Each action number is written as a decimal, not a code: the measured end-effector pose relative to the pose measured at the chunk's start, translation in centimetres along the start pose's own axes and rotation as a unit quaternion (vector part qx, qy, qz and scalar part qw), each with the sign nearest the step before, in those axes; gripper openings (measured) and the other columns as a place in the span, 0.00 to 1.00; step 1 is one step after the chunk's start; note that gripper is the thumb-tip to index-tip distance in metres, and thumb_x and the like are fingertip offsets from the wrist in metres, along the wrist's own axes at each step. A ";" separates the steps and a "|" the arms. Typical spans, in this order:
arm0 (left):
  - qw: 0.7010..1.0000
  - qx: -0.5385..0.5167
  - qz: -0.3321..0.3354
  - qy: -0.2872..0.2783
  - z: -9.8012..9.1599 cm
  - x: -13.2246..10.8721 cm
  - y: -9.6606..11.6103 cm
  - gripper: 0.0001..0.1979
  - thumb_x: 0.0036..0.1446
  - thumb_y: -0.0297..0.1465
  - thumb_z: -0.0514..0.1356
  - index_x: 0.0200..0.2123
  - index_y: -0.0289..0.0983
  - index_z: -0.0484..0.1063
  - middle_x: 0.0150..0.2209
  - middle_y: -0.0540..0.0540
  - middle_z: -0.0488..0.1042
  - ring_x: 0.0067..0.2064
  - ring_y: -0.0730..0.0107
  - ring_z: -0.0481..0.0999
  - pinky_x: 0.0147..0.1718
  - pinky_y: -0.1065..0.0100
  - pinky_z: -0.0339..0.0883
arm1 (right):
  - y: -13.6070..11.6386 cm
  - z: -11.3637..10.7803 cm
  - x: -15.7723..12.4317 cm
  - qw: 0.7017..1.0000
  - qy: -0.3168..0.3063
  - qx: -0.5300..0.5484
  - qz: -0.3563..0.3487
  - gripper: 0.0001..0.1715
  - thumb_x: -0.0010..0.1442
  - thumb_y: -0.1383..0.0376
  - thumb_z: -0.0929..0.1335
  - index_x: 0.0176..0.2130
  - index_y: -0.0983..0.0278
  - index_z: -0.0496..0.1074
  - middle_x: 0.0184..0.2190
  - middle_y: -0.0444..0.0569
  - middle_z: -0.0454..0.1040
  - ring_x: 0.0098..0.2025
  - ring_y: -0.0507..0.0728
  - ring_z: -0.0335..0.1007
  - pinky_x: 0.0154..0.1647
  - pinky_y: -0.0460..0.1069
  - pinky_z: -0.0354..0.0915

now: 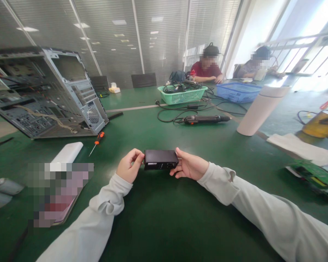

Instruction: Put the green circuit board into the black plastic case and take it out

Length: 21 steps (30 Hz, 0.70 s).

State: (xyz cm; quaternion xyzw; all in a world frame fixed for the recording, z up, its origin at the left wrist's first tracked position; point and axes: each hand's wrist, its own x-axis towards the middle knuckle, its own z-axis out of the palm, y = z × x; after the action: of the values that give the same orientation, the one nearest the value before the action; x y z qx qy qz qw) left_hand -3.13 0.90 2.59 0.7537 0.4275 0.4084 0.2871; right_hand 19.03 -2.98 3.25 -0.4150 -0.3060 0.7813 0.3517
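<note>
A small black rectangular box (161, 157) is held level over the green table, between my two hands. Its near side carries a pale label and some small markings or openings too fine to make out. My left hand (129, 165) pinches the box's left end between thumb and fingers. At the opposite end, my right hand (190, 165) grips it with the thumb at the top corner and the fingers curled below. An orange-and-black screwdriver (100, 138) lies on the table beyond my left hand.
An open computer case (71, 94) stands at left, near a white block (67, 156). An electric screwdriver (206, 119), a green basket of cables (184, 97) and a blue basket (236, 95) are farther back. A pale tumbler (259, 111) and a circuit board (314, 178) are right. Two people sit beyond.
</note>
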 end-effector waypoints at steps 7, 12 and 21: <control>0.999 -0.045 -0.014 -0.015 0.3 0.0 -0.5 0.12 0.55 0.41 0.54 0.29 0.38 0.64 0.21 0.53 0.67 0.23 0.72 0.69 0.25 0.71 0.64 | 2.5 -1.2 0.9 0.965 -0.029 -0.159 -0.207 0.37 0.51 0.60 0.74 0.54 0.65 0.57 0.44 0.52 0.64 0.40 0.55 0.67 0.35 0.46 0.71; 1.000 -0.024 -0.012 -0.017 0.3 0.0 -0.6 0.08 0.52 0.36 0.55 0.31 0.37 0.65 0.27 0.50 0.70 0.29 0.70 0.73 0.32 0.68 0.68 | 3.0 -0.6 0.3 0.762 0.088 -0.431 -0.475 0.22 0.51 0.70 0.67 0.47 0.67 0.63 0.44 0.51 0.63 0.46 0.55 0.62 0.47 0.50 0.65; 0.998 0.000 0.039 -0.049 0.5 -0.4 0.1 0.09 0.54 0.32 0.54 0.37 0.36 0.69 0.35 0.45 0.75 0.38 0.66 0.75 0.37 0.65 0.70 | 2.5 0.0 -0.5 0.556 0.217 -0.644 -0.479 0.20 0.50 0.70 0.70 0.43 0.67 0.63 0.41 0.50 0.65 0.43 0.58 0.61 0.44 0.53 0.62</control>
State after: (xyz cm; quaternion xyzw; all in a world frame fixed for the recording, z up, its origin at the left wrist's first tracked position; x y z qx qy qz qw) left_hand -2.76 0.48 2.31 0.7887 0.3832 0.3819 0.2919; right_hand 18.46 -4.80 1.50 -0.4800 -0.7958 -0.0210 0.3687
